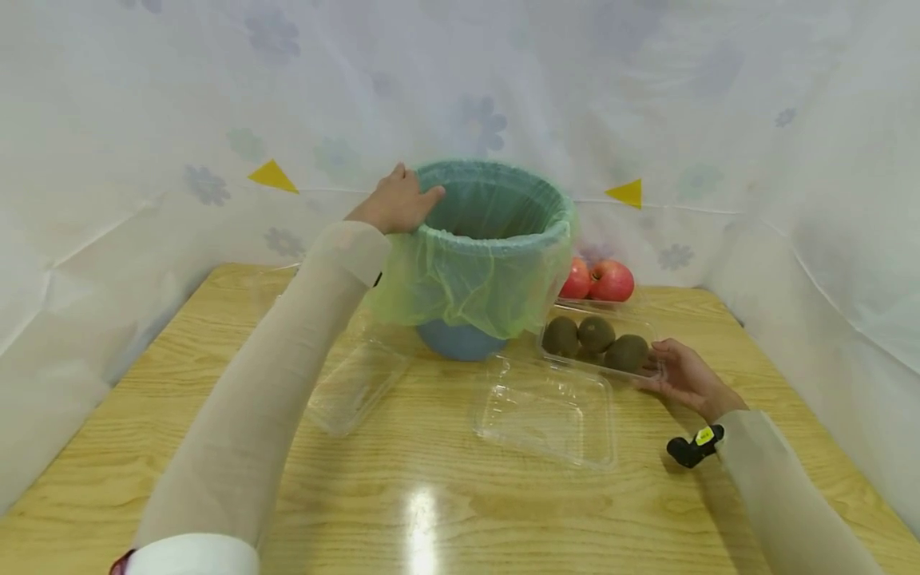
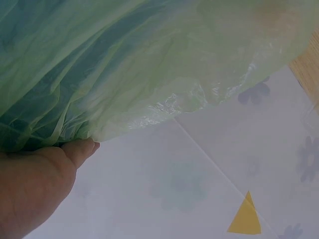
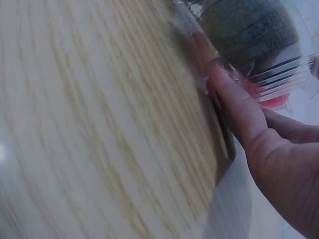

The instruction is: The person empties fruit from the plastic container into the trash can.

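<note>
A blue bin [image 1: 460, 339] lined with a green plastic bag [image 1: 481, 271] stands at the back middle of the wooden table [image 1: 431, 511]. My left hand [image 1: 398, 202] grips its near-left rim, fingers over the edge; the left wrist view shows my thumb [image 2: 79, 149] against the bag [image 2: 124, 64]. To the right, a clear plastic tray [image 1: 643, 326] holds three kiwis [image 1: 596, 334]. My right hand [image 1: 683, 375] holds the tray's near-right corner; in the right wrist view my fingers [image 3: 234, 99] press along the tray's edge [image 3: 286, 79] beside a kiwi [image 3: 249, 30].
The tray's open clear lid [image 1: 546, 411] lies flat in front of it. Two red apples [image 1: 600, 279] sit in another clear tray behind the kiwis. A second empty clear container [image 1: 355, 387] lies left of the bin. Floral sheeting [image 1: 647, 96] walls in the table.
</note>
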